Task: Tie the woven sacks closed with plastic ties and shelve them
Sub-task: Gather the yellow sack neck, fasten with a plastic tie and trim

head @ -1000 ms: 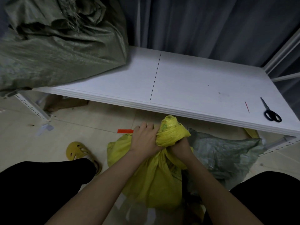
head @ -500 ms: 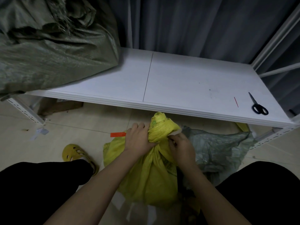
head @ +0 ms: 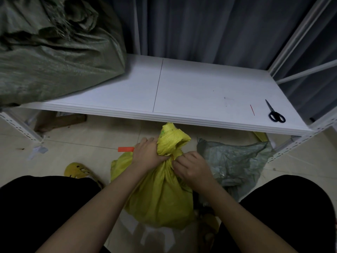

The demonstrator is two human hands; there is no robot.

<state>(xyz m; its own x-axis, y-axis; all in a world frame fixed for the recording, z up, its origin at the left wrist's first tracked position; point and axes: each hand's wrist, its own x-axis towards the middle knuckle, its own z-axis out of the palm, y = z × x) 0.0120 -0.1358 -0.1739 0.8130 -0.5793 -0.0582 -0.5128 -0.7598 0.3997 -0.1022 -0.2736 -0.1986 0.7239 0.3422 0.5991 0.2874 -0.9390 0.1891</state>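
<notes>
No brand or readable writing shows anywhere; only faint green specks of print sit on the bunched top of the yellow woven sack (head: 160, 194), too small to read.

The yellow woven sack stands on the floor between the person's knees, just in front of the shelf edge. Its plastic weave is crinkled and slightly glossy, the body rounded and full, the mouth gathered into a twisted neck with a ruffled tuft above. The left hand (head: 148, 155) grips that neck, fingers curled tight round it. The right hand (head: 191, 168) is curled at the other side of the neck, fingertips pinching at a thin red plastic tie (head: 171, 157) that shows only as a sliver there. A flat orange-red tab (head: 125, 149) juts out past the left hand's knuckles; whether it belongs to the same tie I cannot tell.

A limp grey-green sack (head: 235, 159) lies crumpled on the floor just right of the yellow one. A large dull-green woven sack (head: 54, 57), heavily creased, fills the left end of the white shelf board (head: 191, 88). The board is smooth, matt laminate with a thin seam down it and perforated white metal uprights. Near its right end lie black-handled scissors (head: 275, 113) and beside them a spare red tie (head: 252, 110). The floor (head: 87, 139) is pale glossy tile; a yellow perforated slipper (head: 80, 170) rests on it. Grey pleated curtains (head: 209, 28) hang behind.
</notes>
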